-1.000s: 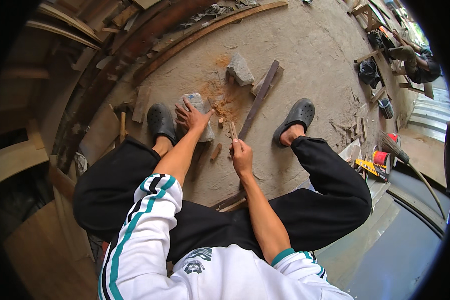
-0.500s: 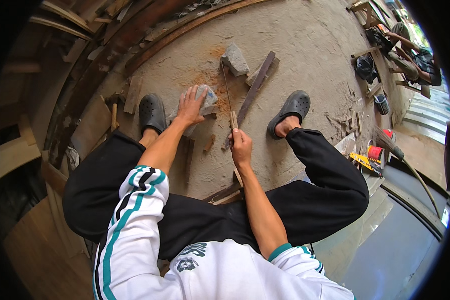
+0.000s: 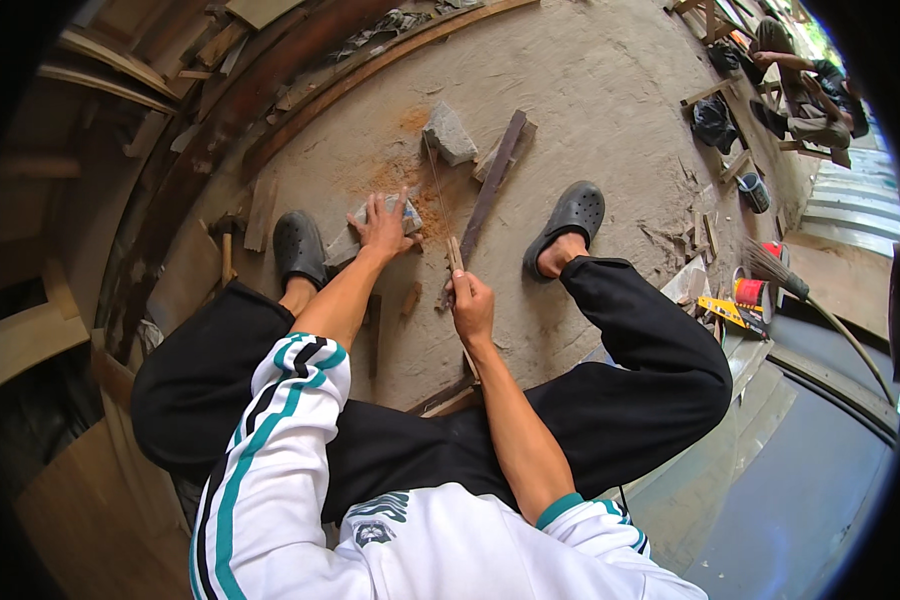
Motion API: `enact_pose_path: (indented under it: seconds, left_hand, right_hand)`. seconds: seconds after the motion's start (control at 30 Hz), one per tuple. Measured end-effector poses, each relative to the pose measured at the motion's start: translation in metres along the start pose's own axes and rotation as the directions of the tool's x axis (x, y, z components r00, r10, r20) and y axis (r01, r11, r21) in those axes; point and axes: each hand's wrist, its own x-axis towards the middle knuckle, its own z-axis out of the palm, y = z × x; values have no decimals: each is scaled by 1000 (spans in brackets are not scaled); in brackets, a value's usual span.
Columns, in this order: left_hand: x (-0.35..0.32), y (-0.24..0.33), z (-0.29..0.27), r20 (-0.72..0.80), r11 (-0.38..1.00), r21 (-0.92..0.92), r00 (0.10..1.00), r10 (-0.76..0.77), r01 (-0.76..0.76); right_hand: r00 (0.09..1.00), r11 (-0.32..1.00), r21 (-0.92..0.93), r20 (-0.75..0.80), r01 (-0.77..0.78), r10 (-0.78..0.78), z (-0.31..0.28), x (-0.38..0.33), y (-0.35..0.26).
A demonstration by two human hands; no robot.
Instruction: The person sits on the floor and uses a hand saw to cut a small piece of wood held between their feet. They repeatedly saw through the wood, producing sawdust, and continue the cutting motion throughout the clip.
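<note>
Sawdust of an orange-brown colour (image 3: 402, 180) is lying on the grey concrete floor (image 3: 590, 90) around a small pale block with a grey-blue face (image 3: 380, 222), which is sitting on the floor between the person's two dark clogs. Most of that block is being covered by the left hand (image 3: 382, 230), so its full shape is hard to make out. The left hand is pressing down flat on it, fingers spread apart, forearm stretched forward from a white sleeve with teal stripes (image 3: 270, 440). The right hand (image 3: 470, 305) is closing tight around the wooden handle (image 3: 456, 258) of a thin-bladed saw (image 3: 438, 195), fingers together in a fist, wrist bent slightly inward. The blade is so thin that its far end is fading into the floor, and whether it is touching the block cannot be told. Just beyond lie a grey stone chunk (image 3: 450, 135) and a long dark wooden strip (image 3: 492, 185), leaning diagonally. The black clogs (image 3: 568, 222) are planted well apart. Far right, a red can (image 3: 750, 292) and a broom (image 3: 770, 268) are sitting near the edge, bent by the lens.
</note>
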Motion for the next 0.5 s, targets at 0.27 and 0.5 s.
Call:
enact_pose_path:
  seconds: [0.27,0.5]
  left_hand:
    - [-18,-11,0,68,996,68,996,55,-60]
    - [-26,-17,-20,98,996,-35,993,-73,76]
  right_hand:
    - [1000,996,-90,30,-6,9,7,1,9]
    - [999,998,-54,36,33,-31,20,-6,8]
